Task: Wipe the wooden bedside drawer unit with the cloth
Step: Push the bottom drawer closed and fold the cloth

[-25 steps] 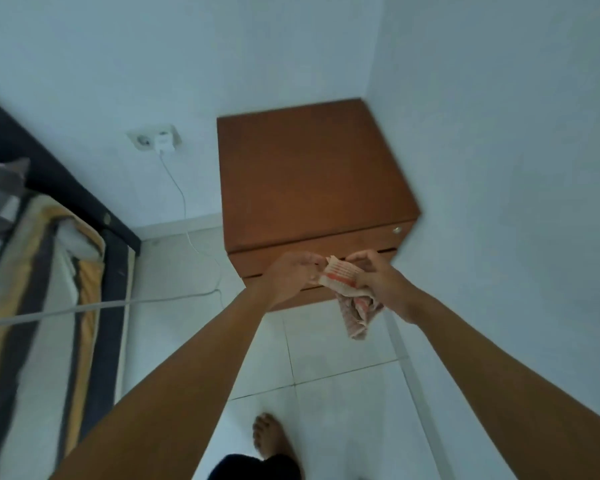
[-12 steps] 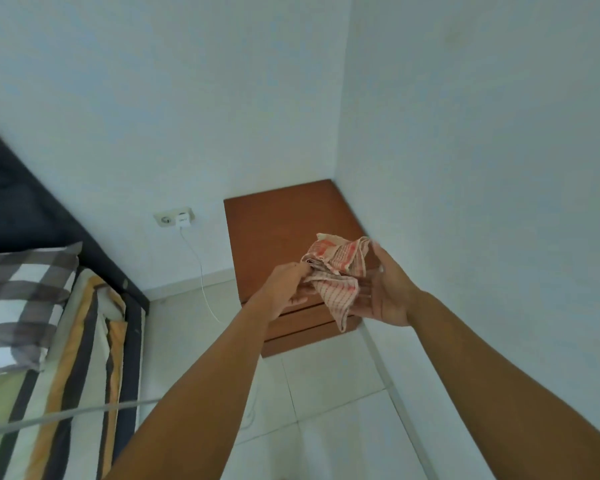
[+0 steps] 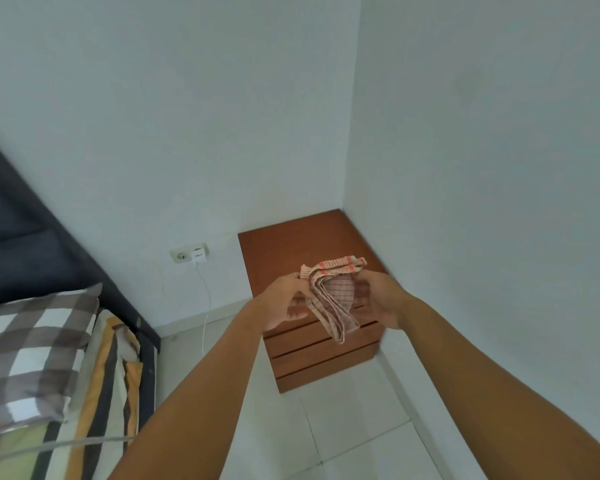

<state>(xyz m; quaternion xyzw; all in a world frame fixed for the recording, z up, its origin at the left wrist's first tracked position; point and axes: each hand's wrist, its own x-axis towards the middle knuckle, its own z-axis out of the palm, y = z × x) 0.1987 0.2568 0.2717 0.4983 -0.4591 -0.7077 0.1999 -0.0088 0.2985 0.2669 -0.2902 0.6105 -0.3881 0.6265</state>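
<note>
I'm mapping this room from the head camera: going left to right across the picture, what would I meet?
Checked pillow → striped bedding → wall socket with plugged-in charger → left hand → cloth → right hand, both hands holding the cloth in front of the wooden drawer unit.

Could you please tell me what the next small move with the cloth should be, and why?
Probably lower the folded red-checked cloth onto the top of the brown wooden drawer unit. Both the left hand and right hand hold it in the air in front of the unit, and the top is bare and unwiped.
</note>
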